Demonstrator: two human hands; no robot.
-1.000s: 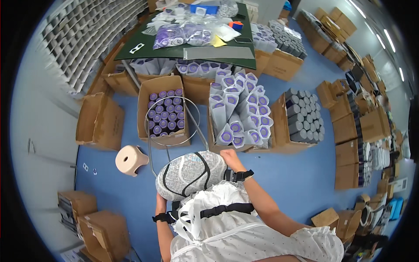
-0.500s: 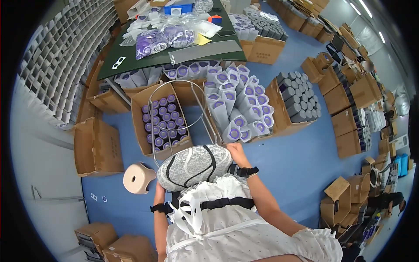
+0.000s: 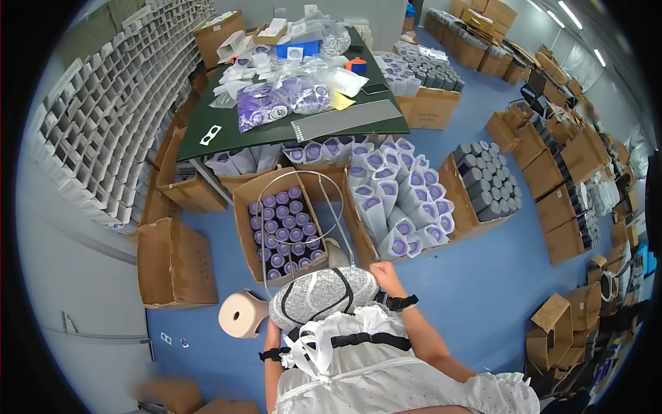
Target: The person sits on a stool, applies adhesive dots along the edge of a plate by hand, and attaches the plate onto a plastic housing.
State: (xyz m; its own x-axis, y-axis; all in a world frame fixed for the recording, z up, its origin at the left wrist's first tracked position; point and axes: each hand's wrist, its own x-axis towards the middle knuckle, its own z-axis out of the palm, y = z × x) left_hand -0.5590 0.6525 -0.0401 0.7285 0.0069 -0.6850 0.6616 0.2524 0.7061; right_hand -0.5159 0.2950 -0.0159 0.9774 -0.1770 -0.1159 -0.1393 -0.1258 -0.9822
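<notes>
I hold a stool with a padded grey, black and white patterned seat (image 3: 323,297) and a thin metal frame with hoops (image 3: 347,238), tipped so the frame points away from me. My right hand (image 3: 387,277) is closed on the right edge of the seat. At the left edge, my left hand (image 3: 273,331) is mostly hidden by the padding, so its fingers do not show. Beyond the frame, a cardboard box (image 3: 245,231) holds several dark cylinders with purple tops (image 3: 288,221). The frame overlaps this box in the view; whether they touch I cannot tell.
A beige plastic stool (image 3: 241,315) stands on the blue floor at my left, near an open cardboard box (image 3: 178,265). White-sleeved purple-topped cylinders (image 3: 400,200) and a box of grey cylinders (image 3: 493,183) stand ahead right. Behind them is a cluttered green table (image 3: 224,124).
The view has tilted upward, so the room and my hands sit lower and further right in the picture. Both hands stay at the padded stool.
</notes>
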